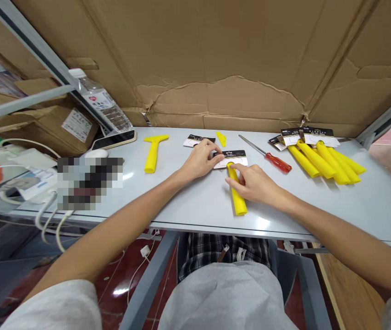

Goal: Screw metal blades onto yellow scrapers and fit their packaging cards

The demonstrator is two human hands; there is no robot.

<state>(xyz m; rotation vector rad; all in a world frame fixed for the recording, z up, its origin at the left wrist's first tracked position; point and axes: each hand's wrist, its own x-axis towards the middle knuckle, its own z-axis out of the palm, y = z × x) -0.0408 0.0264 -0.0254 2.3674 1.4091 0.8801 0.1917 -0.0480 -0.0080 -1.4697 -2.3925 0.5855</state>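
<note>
In front of me lies a yellow plastic scraper (238, 201), its handle pointing toward me. A black-and-white cardboard header card (238, 158) covers its head end. My left hand (202, 159) rests on the table with curled fingers, its thumb and fingertips pinching the card's left edge. My right hand (255, 182) is at the top of the handle. Its index finger presses where card and handle meet, and its thumb lies across the handle. Behind my left hand are another card (195, 140) and a small yellow blade piece (221, 139).
A T-shaped yellow scraper (151, 156) lies to the left. On the right are a red-handled screwdriver (278, 162) and several carded yellow scrapers (329, 162). A phone (114, 140), a water bottle (104, 103) and white cables (49, 215) occupy the left side. Cardboard (216, 59) walls the back.
</note>
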